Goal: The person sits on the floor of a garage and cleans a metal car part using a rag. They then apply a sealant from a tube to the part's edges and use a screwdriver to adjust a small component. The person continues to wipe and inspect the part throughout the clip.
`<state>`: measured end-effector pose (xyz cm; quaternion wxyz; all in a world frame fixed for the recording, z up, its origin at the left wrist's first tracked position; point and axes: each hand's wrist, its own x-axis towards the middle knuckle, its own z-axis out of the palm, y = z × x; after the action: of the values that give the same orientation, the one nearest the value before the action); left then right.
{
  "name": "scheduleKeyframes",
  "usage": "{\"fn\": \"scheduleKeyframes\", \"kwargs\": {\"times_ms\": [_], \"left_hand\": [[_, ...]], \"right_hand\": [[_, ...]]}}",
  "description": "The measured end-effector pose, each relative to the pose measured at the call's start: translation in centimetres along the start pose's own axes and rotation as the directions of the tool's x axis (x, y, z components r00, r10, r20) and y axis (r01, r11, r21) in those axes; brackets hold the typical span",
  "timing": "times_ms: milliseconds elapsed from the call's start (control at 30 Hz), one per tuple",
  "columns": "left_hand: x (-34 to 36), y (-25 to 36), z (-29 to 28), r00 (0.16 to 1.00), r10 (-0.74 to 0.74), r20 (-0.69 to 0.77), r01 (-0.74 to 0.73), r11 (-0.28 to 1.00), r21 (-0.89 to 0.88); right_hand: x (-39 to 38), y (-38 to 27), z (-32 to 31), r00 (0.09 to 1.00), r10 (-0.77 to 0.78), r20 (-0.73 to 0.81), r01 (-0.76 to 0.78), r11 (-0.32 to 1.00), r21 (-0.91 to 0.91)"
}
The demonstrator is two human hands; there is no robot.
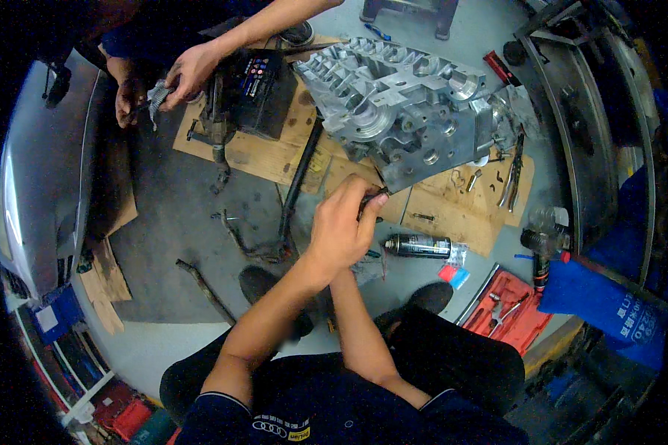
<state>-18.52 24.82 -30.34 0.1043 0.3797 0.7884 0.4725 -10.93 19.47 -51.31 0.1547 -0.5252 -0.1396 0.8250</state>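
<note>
My left hand is closed, thumb against fingers, around a small dark slender piece whose kind I cannot make out. It is at the lower corner of a silver metal cylinder head, which sits tilted above cardboard sheets. My right forearm passes beneath my left wrist, and the right hand is hidden there. Close to my left hand, a black spray can lies on its side. Pliers and small metal parts lie on the cardboard right of the head.
At upper left, a co-worker's hands hold a grey cloth beside a black car battery. Bent metal tubes lie on the floor. An open red tool case lies at right, near a metal frame. A silver car panel stands left.
</note>
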Motion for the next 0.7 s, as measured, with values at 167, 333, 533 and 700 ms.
{"fn": "scheduleKeyframes", "kwargs": {"times_ms": [167,333,533,700], "left_hand": [[-0.1,0.1,0.0,0.992,-0.124,0.031,0.126,0.99,-0.069],[0.8,1.2,-0.3,0.946,-0.302,0.119,0.317,0.938,-0.141],[1.3,0.2,-1.1,0.771,-0.536,0.344,0.619,0.756,-0.21],[1.5,1.3,-0.8,0.988,-0.143,0.049,0.148,0.981,-0.125]], "right_hand": [[0.1,0.0,-0.1,1.0,0.006,-0.003,-0.006,1.0,-0.002],[0.2,0.1,-0.1,1.0,0.007,-0.005,-0.007,1.0,-0.004],[0.1,0.7,0.3,1.0,0.017,0.011,-0.017,1.0,-0.018],[0.4,0.4,-0.1,1.0,0.001,-0.003,-0.001,1.0,-0.018]]}}
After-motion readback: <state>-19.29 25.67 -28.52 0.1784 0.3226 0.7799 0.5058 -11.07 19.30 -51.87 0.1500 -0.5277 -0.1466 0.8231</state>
